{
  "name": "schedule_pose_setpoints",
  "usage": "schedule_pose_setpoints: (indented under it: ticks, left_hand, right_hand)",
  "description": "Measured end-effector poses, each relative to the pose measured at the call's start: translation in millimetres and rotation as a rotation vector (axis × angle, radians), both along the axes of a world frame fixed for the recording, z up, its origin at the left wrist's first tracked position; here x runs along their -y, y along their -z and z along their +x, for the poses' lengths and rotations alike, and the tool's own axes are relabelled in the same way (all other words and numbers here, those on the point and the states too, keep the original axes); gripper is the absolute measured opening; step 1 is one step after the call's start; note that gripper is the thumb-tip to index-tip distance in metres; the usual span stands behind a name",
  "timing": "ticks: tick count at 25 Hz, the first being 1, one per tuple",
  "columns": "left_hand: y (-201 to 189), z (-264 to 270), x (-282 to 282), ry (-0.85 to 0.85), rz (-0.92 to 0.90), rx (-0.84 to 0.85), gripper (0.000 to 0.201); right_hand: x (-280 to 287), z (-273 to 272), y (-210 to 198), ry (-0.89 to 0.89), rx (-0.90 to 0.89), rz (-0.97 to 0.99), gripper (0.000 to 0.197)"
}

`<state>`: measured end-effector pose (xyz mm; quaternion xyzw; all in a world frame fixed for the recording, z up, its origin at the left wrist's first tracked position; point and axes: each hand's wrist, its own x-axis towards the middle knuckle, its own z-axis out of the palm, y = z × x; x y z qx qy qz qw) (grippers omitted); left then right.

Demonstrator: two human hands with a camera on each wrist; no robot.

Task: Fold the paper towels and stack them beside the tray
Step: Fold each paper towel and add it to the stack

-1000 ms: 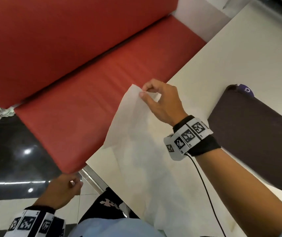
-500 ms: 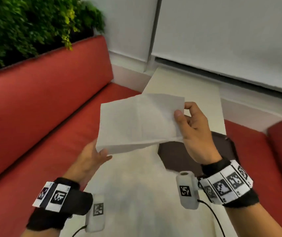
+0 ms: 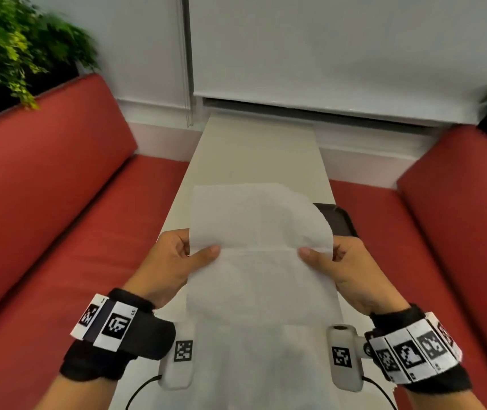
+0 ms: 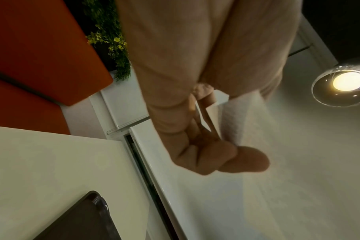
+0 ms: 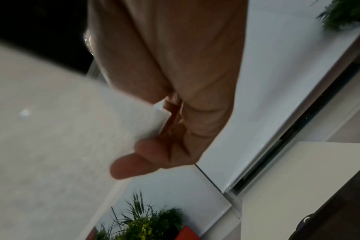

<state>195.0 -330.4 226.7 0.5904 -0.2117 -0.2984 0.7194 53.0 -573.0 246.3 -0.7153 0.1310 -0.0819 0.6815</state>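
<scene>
Booth table (image 3: 254,149), tray (image 3: 339,221) at rt: left hand (image 3: 174,261) now joining right hand (image 3: 345,267), both pinching towel (image 3: 260,261) edges w/ thumbs, fold starting

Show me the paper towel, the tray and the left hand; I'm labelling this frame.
paper towel (image 3: 261,279): head view, lower half below the crease.
tray (image 3: 339,221): head view, dark corner showing past the towel's right edge.
left hand (image 3: 174,261): head view, back of the hand, thumb pinching the towel.

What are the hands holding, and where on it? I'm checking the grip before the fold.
Both hold one paper towel in the air: the left hand pinches its left edge, the right hand its right edge, at about mid-height, thumbs on the near face.
</scene>
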Motion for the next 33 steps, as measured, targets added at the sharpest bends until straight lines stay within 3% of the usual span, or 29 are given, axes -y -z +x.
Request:
schedule_pose_setpoints:
  ticks: [4,6,9,10,12,15,17,20,23,28,33]
  left_hand:
    - [0,1,1,0.021,0.041,0.054,0.057]
    - [1,2,0,0.000,0.030,0.040,0.058]
    - [-7,-1,0,-0.042,0.082,0.038,0.012]
    - [-7,-1,-1,-0.048,0.112,0.057,0.024]
    - [-13,-2,-3,-0.070,0.126,0.022,0.040]
    - [-19,-8,-2,-0.078,0.042,-0.078,0.023]
    - [-14,-9,2,-0.038,0.056,-0.013,0.007]
    - [11,-19,31,0.057,0.342,0.189,0.011]
    - [53,-36,76,0.089,0.557,0.348,0.010]
    - [124,-74,193,0.335,0.610,0.618,0.014]
    - [176,-87,279,0.454,0.776,0.772,0.030]
  right_hand:
    - [8,-4,6,0.035,0.060,0.083,0.027]
    - [9,-6,11,0.017,0.082,0.151,0.031]
    - [11,-5,20,0.028,0.079,0.202,0.021]
    - [9,-4,22,0.041,0.060,0.226,0.012]
    - [7,-3,25,0.091,0.004,0.289,0.014]
    - [1,-7,25,0.200,-0.026,0.475,0.023]
    - [0,-15,36,0.274,-0.024,0.290,0.024]
    - [5,-48,64,0.359,-0.081,0.009,0.012]
    - [8,-102,106,0.542,-0.216,-0.039,0.013]
    - [21,-181,153,0.863,-0.413,-0.033,0.019]
    - [66,-193,189,0.857,-0.620,-0.231,0.020]
